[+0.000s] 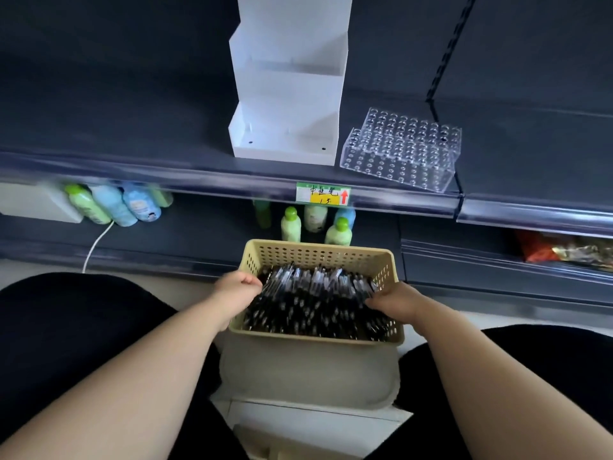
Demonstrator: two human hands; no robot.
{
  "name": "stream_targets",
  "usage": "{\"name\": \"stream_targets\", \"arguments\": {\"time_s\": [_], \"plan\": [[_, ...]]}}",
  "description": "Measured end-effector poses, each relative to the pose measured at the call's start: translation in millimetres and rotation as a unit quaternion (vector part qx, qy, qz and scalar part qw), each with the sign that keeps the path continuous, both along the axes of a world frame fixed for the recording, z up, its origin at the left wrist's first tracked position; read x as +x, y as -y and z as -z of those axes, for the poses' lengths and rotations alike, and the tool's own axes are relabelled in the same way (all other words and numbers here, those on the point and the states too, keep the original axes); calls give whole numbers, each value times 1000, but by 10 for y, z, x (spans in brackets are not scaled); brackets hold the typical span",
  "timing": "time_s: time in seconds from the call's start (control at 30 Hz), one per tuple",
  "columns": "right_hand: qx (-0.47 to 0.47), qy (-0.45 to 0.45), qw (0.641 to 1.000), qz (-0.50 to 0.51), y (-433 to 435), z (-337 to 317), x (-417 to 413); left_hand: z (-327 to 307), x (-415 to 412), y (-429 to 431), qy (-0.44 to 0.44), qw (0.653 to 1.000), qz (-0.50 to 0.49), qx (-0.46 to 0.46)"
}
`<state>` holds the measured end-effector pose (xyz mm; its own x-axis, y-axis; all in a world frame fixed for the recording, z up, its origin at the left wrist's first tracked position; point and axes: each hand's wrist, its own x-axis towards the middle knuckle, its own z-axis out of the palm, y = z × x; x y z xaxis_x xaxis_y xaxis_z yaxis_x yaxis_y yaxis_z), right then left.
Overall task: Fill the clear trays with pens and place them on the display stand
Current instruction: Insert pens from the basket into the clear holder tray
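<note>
Pens (315,303) lie heaped in the basket (318,250), the left hand (237,287) and right hand (393,302) each curling fingers round a bunch, while the clear trays (401,151) sit empty on the shelf (166,134) beside the bare display stand (287,94), so filling looks not yet begun.
</note>
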<state>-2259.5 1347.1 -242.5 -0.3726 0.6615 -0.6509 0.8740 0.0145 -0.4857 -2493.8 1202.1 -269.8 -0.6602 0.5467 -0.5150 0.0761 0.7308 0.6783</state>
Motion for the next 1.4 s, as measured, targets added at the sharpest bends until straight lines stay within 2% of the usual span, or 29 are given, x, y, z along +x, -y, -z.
{"name": "stream_targets", "arguments": {"time_s": [0.1,0.2,0.33,0.43,0.5,0.67,1.0,1.23,1.4], "plan": [[-11,-1,999,-30,4,-6,37,9,1,-26,-11,1000,1,-26],[-3,52,995,-87,-43,-9,58,-5,-52,-55,-23,998,21,-50],[-32,109,987,-117,-59,6,32,1,-50,-73,-65,988,95,-107],[-13,125,983,-133,-25,23,-34,11,-14,-56,-115,974,140,-139],[8,132,982,-137,4,37,-66,17,-29,-37,-154,968,136,-143],[24,135,982,-129,14,32,-72,15,-93,16,-95,990,72,-75],[45,140,980,-132,29,8,-82,-42,-81,34,-86,991,93,-49],[47,142,978,-147,71,-24,-43,-65,-54,10,-77,990,99,-65],[57,184,968,-160,100,-9,-42,-71,-9,-22,-134,973,141,-123]]}}
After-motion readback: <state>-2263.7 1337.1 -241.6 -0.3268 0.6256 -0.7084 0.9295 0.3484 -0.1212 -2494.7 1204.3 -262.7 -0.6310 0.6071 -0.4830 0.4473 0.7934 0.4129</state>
